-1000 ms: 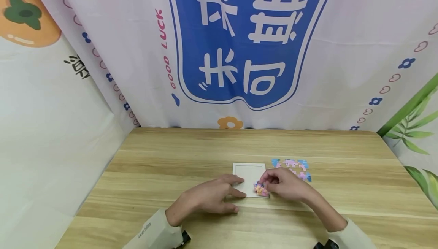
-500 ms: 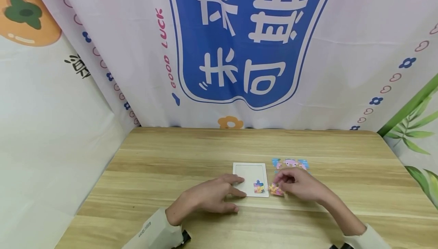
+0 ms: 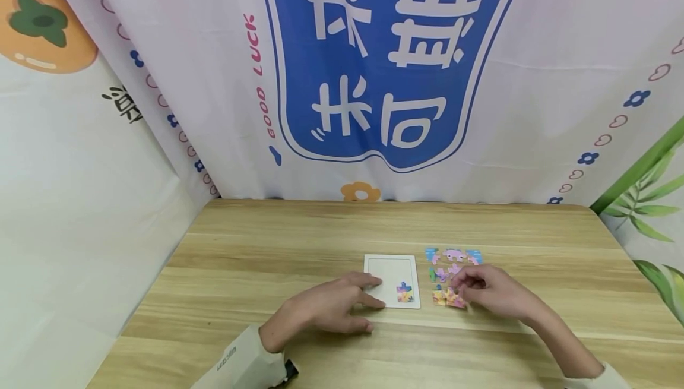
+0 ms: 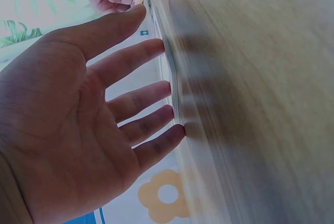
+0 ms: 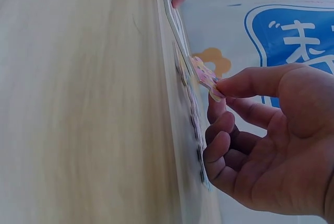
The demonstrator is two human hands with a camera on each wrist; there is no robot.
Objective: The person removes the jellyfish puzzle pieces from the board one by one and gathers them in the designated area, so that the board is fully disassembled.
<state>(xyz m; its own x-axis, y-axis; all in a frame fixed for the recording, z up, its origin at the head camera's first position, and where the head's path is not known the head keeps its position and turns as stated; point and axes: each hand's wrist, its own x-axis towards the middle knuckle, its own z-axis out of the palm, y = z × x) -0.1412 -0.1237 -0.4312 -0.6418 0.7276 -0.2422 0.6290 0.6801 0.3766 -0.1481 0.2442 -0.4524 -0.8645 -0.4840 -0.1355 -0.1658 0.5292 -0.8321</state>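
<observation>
A white puzzle frame (image 3: 390,263) lies on the wooden table, with one colourful puzzle piece (image 3: 405,293) in its near right corner. My left hand (image 3: 333,304) rests on the frame's left side, its fingers straight and spread. In the left wrist view, the fingertips (image 4: 166,88) touch the frame's edge. To the right, my right hand (image 3: 494,294) pinches a pink and yellow puzzle piece (image 5: 206,75) between thumb and index finger, just above the table. Several other puzzle pieces (image 3: 454,255) lie in loose rows beside the frame, some partly hidden behind the right hand.
The wooden table (image 3: 267,246) extends around the frame and pieces. A printed curtain (image 3: 235,157) hangs along its back edge, and more white cloth (image 3: 80,211) covers the left side.
My right hand has moved right, away from the frame, carrying the pinched puzzle piece towards the loose pieces. One piece stays in the frame's corner. My left hand has kept its place.
</observation>
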